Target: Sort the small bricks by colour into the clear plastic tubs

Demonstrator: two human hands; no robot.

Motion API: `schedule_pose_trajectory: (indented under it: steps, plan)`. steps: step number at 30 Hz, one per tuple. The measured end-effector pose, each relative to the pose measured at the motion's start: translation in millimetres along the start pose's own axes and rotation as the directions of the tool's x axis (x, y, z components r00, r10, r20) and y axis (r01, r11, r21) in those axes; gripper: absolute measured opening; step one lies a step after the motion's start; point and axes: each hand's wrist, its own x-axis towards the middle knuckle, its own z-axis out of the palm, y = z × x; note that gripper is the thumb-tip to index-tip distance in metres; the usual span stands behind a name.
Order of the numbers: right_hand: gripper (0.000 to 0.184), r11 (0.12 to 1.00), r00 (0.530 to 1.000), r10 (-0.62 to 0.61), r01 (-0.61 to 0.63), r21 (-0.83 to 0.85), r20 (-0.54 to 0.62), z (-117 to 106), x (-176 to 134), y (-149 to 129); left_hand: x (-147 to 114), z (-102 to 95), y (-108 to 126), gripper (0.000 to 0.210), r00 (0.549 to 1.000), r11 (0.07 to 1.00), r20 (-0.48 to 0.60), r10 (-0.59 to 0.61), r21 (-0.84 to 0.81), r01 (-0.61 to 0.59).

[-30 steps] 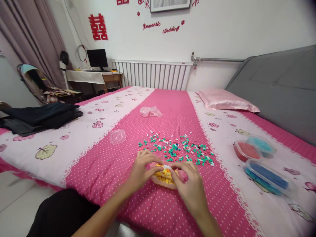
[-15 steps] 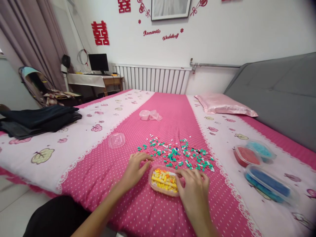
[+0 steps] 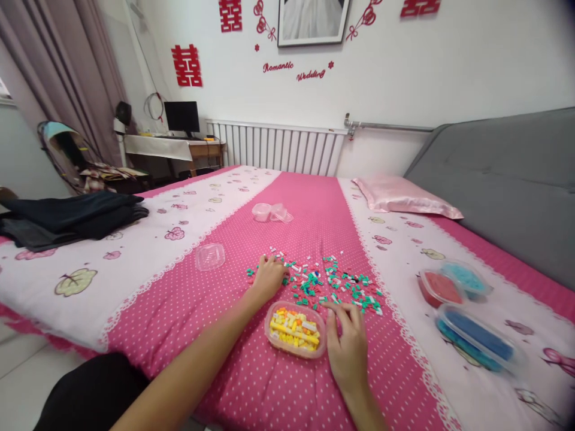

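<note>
Small bricks [image 3: 309, 286] lay scattered across the bed [image 3: 309, 197]!

The left hand [image 3: 269, 278] curled over their left edge, any grip hidden from view! And the right hand [image 3: 348, 342], fingers loosely bent, was just right of the yellow-filled tub [image 3: 294, 351], its hold too small to tell.

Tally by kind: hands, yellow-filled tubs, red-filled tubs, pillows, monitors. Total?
Hands: 2 (left hand, right hand)
Clear plastic oval tub, mostly yellow inside: 1
Clear plastic tub, red inside: 1
Pink satiny pillow: 1
Black flat monitor: 1
Total: 6
</note>
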Motion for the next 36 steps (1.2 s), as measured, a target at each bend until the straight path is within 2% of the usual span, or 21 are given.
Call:
schedule_pose_trajectory:
  steps: [3, 8, 11, 13, 17, 20, 26, 31, 33, 36]
  plan:
    - [0.035, 0.999, 0.997, 0.017, -0.014, 0.033, -0.080, 6, -3, 15, 7, 5.6, -1, 0.018, 0.999, 1.000, 0.029, 0.017, 0.017, -0.018]
    - [0.034, 0.999, 0.997, -0.006, 0.010, 0.049, -0.077, 10, -4, 17, 12, -1.3, -5, 0.014, 1.000, 1.000, 0.003, -0.017, -0.008, 0.017]
    - [0.033, 0.998, 0.997, 0.008, -0.003, 0.056, -0.079, 10, -3, 16, 10, -22.0, -2, 0.011, 0.998, 0.996, -0.028, -0.049, -0.075, 0.046]
    - [0.033, 0.998, 0.997, 0.020, -0.016, 0.060, -0.079, 10, -3, 16, -2, -42.4, 4, 0.009, 1.000, 0.989, -0.014, -0.020, -0.149, 0.018]
    - [0.033, 0.998, 0.998, 0.026, -0.022, 0.054, -0.065, 11, -3, 16, -41, -83.0, 21, 0.004, 0.986, 0.955, 0.109, 0.127, -0.282, -0.092]
    - [0.033, 0.999, 0.998, 0.016, -0.013, 0.050, -0.068, 10, -3, 15, -62, -96.5, 33, 0.008, 0.964, 0.955, 0.182, 0.193, -0.260, -0.142]
    - [0.032, 0.999, 0.998, 0.020, -0.017, 0.047, -0.059, 10, -5, 17, -64, -86.7, 44, 0.012, 0.967, 0.985, 0.195, 0.164, -0.084, -0.150]
    - [0.033, 0.999, 0.998, 0.019, -0.016, 0.051, -0.060, 10, -5, 16, -64, -91.6, 42, 0.008, 0.971, 0.990, 0.201, 0.131, -0.070, -0.119]
    - [0.033, 0.998, 0.998, 0.026, -0.023, 0.057, -0.053, 10, -4, 16, -57, -89.3, 37, 0.005, 0.981, 0.995, 0.166, 0.097, -0.050, -0.090]
    - [0.032, 0.997, 0.999, 0.032, -0.029, 0.066, -0.040, 10, -4, 16, -31, -70.3, 28, 0.021, 0.995, 1.000, 0.099, 0.029, 0.008, -0.030]
